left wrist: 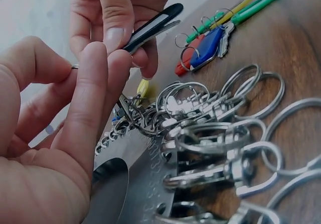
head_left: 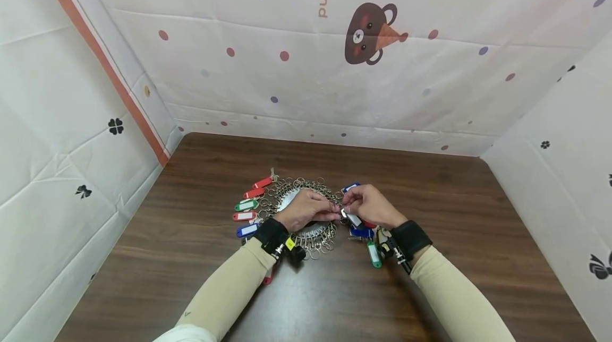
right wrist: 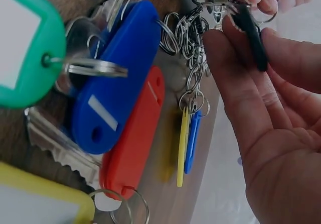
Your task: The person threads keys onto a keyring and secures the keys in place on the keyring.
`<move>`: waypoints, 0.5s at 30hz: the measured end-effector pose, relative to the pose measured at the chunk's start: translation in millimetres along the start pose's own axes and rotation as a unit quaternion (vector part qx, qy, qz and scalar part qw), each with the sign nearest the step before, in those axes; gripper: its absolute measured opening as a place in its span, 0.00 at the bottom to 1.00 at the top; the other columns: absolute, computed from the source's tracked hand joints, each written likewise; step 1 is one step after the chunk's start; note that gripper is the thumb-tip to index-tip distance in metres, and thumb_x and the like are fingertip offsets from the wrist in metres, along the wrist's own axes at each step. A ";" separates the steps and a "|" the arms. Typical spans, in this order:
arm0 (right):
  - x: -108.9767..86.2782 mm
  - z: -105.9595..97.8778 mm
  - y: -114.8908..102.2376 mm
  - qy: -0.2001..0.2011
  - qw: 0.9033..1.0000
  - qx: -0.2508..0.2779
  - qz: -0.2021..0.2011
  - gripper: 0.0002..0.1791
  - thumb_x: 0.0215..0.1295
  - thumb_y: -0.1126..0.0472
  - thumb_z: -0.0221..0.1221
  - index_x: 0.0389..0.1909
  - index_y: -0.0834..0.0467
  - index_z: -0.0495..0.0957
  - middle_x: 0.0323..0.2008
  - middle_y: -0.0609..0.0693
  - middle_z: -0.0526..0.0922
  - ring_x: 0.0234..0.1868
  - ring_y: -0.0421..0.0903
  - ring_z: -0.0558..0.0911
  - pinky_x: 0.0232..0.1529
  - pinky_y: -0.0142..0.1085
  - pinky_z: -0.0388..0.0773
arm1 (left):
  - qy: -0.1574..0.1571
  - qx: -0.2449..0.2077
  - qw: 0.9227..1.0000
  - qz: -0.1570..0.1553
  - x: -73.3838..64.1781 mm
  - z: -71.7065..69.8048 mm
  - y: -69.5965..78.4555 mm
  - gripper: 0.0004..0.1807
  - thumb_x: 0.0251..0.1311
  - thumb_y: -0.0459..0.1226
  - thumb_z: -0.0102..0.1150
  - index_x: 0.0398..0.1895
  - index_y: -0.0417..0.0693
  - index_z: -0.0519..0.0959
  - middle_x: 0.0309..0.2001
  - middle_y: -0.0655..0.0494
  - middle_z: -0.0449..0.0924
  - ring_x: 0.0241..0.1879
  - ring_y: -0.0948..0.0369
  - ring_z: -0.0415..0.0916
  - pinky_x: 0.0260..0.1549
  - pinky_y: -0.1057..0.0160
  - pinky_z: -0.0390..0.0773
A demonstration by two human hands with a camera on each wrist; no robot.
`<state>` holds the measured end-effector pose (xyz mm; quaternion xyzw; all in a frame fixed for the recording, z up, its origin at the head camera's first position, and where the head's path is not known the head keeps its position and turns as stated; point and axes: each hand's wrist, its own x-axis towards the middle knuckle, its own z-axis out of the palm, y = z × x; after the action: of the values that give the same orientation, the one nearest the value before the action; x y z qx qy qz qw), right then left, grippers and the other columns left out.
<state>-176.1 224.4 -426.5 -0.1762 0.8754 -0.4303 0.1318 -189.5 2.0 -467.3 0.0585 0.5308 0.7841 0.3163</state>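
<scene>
My right hand (head_left: 375,206) pinches a black key tag (left wrist: 154,27) between thumb and fingers, with a silver key (left wrist: 169,28) lying along it. Close by, my left hand (head_left: 305,210) pinches a small metal split ring (right wrist: 270,8); the left wrist view hides most of it behind the fingers. Both hands meet over the right side of a round metal disc (head_left: 288,198) with swivel clips and rings (left wrist: 215,174) fixed along its edge. Whether the black tag is threaded on the pinched ring cannot be told.
Red, green and blue tags (head_left: 247,230) fan out along the disc's left. To the right lie loose tags with keys, among them a green tag (head_left: 374,254), a red tag (right wrist: 133,138) and a yellow tag (right wrist: 40,199). The brown wooden table (head_left: 210,172) meets printed cloth walls.
</scene>
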 end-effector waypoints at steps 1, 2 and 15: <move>-0.1 -0.1 0.2 0.002 1.000 0.000 -0.003 0.08 0.64 0.74 0.63 0.42 0.66 0.84 0.37 0.58 0.87 0.36 0.45 0.82 0.39 0.30 0.81 | 0.001 -0.006 1.000 0.000 0.3 0.0 -0.5 0.12 0.64 0.20 0.57 0.48 0.18 0.81 0.33 0.44 0.90 0.34 0.55 0.91 0.42 0.63 0.89; -0.2 -0.3 0.4 0.005 1.000 0.000 -0.006 0.07 0.64 0.74 0.63 0.42 0.65 0.85 0.37 0.58 0.87 0.36 0.45 0.83 0.39 0.30 0.81 | 0.002 -0.009 1.000 0.002 0.6 -0.1 -1.1 0.12 0.64 0.20 0.57 0.48 0.18 0.81 0.33 0.44 0.90 0.33 0.55 0.91 0.42 0.62 0.89; 1.3 2.8 1.4 -0.002 0.999 0.033 0.004 0.08 0.60 0.74 0.66 0.41 0.65 0.84 0.36 0.59 0.89 0.37 0.45 0.86 0.41 0.30 0.83 | 0.024 -0.020 0.999 -0.027 0.1 3.7 0.8 0.11 0.65 0.19 0.59 0.49 0.21 0.82 0.34 0.46 0.90 0.34 0.55 0.91 0.41 0.64 0.89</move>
<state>-176.5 222.6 -429.4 -0.1695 0.8612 -0.4579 0.1411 -188.4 4.9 -465.1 0.0195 0.5238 0.7869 0.3257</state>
